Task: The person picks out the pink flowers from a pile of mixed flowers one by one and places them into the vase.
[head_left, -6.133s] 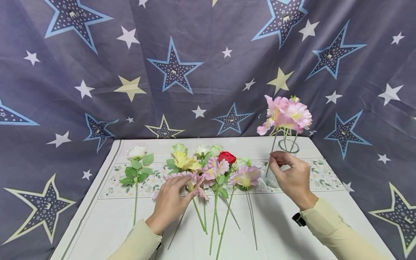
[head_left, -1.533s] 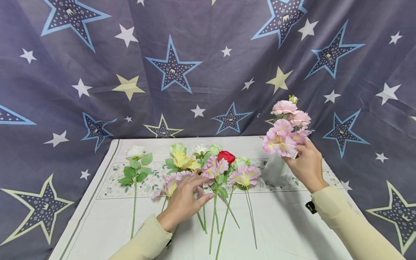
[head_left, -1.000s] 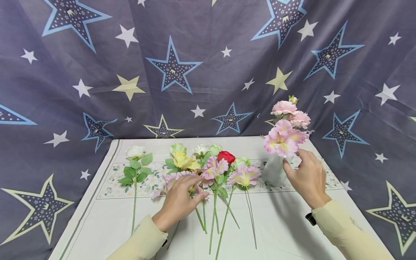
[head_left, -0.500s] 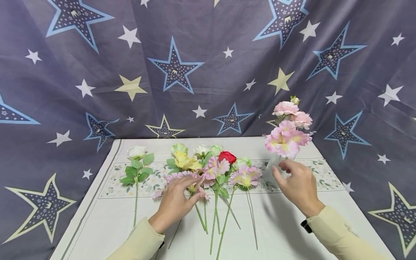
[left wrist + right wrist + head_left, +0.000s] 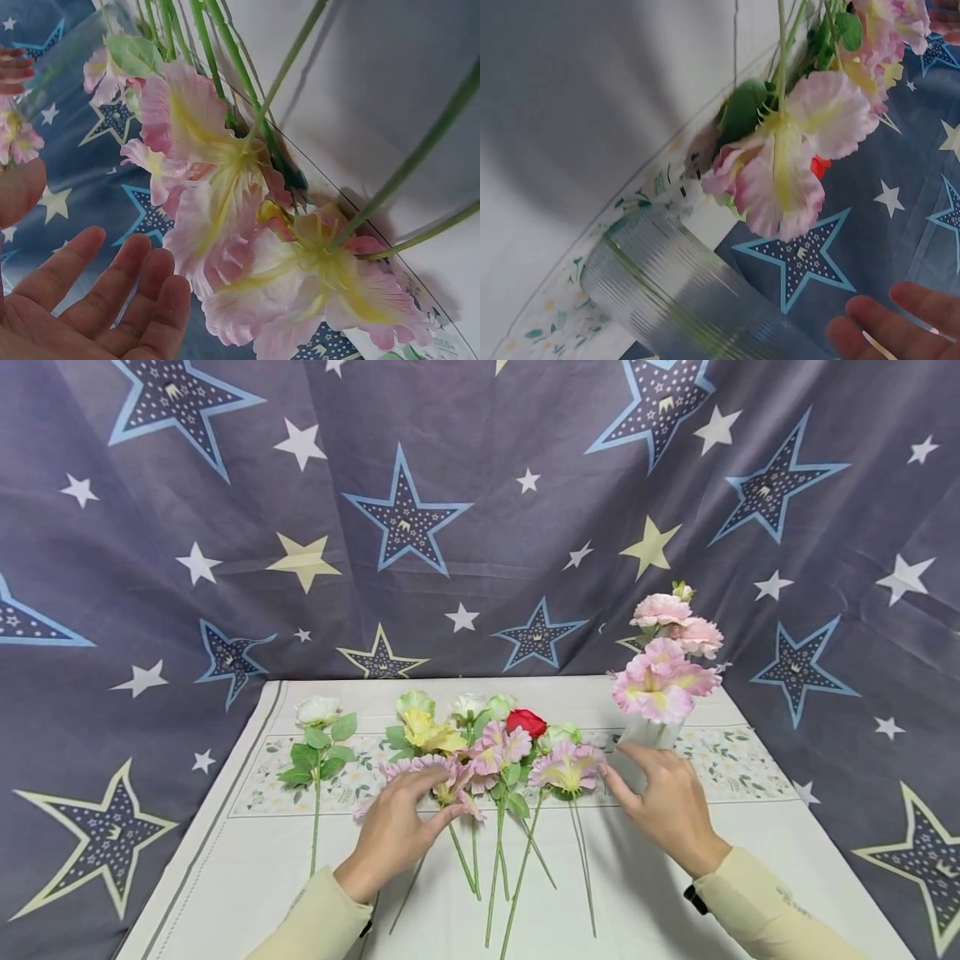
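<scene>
My right hand [image 5: 667,806] holds nothing, its fingers apart, between the ribbed glass vase [image 5: 651,733] and the pink iris-like flower [image 5: 567,767] lying at the right end of the row. In the right wrist view, stems show through the vase wall [image 5: 675,285]. Pink ruffled flowers [image 5: 660,685] and pale pink carnation-like blooms [image 5: 696,637] stand in the vase. Over the left pink flowers hovers my left hand [image 5: 397,827], fingers loosely spread and holding nothing. The left wrist view shows two large pink-yellow blooms [image 5: 225,165] beside that palm; contact is not visible.
A white rose [image 5: 317,711] lies apart at the left. Yellow [image 5: 429,732], pale green [image 5: 562,735] and red [image 5: 526,722] blooms lie mid-table, stems toward me. A star-printed curtain [image 5: 480,527] hangs behind the white tablecloth [image 5: 247,877].
The pink flower pinched by my right hand earlier now stands in the vase. That hand has let go and moved down and left toward the lying flowers. The left hand has shifted slightly left.
</scene>
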{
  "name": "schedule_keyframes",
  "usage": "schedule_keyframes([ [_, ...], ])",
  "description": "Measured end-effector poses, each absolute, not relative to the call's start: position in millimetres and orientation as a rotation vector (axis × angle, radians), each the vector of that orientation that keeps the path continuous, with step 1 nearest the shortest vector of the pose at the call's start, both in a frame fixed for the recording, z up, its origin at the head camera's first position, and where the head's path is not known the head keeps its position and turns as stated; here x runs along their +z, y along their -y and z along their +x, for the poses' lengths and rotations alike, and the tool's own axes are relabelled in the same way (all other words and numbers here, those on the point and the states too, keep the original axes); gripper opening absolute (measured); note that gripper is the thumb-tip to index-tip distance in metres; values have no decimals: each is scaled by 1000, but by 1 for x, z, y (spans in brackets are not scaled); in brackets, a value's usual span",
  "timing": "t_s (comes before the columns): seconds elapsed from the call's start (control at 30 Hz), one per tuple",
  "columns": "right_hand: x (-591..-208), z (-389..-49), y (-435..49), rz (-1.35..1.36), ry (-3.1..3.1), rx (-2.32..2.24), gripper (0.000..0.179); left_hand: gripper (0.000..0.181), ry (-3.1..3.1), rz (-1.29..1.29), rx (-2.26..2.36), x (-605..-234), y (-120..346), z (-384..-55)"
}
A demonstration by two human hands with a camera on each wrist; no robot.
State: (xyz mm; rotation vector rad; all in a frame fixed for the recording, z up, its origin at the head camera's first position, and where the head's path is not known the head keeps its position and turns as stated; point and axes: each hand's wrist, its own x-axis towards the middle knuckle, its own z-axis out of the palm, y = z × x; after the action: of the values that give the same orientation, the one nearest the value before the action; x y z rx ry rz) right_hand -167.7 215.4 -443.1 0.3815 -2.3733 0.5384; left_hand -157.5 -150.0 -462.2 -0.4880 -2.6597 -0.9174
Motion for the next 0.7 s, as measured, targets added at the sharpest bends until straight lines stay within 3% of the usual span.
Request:
schedule_keyframes([
  [0.37,-457,-160,-210,438,2410,554,50,47,2651,-438,-829,-464,157,-154],
  [0.7,-464,-154,-207,465,2404,540,51,42,2700,-363,-723,-463,168,-149],
])
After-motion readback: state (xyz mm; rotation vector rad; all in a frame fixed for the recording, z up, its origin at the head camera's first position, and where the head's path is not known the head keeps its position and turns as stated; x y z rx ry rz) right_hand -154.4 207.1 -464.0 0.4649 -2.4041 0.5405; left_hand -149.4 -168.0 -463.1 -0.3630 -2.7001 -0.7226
